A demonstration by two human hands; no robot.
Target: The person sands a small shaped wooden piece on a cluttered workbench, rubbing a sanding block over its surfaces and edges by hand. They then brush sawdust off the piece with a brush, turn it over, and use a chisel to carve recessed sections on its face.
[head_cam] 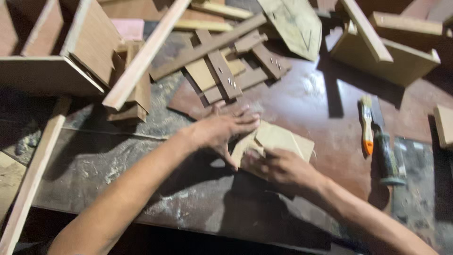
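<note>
- I see both hands on a small pale plywood piece (278,141), which lies flat on the counter (311,94) near its middle, just left of the brush.
- Left hand (224,128): fingers spread wide and laid flat over the piece's upper left edge, pressing rather than gripping.
- Right hand (281,166): fingers curled onto the piece's near edge; the frame is blurred, so I cannot tell whether they pinch it or only rest on it.
- Progress, as I judge it: the piece is down and steadied, with no tool on it. I can make out no mark, cut or fastener on its face, so the work on it looks early.
- The paintbrush with the orange handle (366,127) and the dark-handled tool (387,158) beside it lie untouched to the right.
- Wood offcuts and slats (226,66) are heaped at the far side; an open plywood box (56,71) sits far left.
- Pale dust covers the near counter.
</note>
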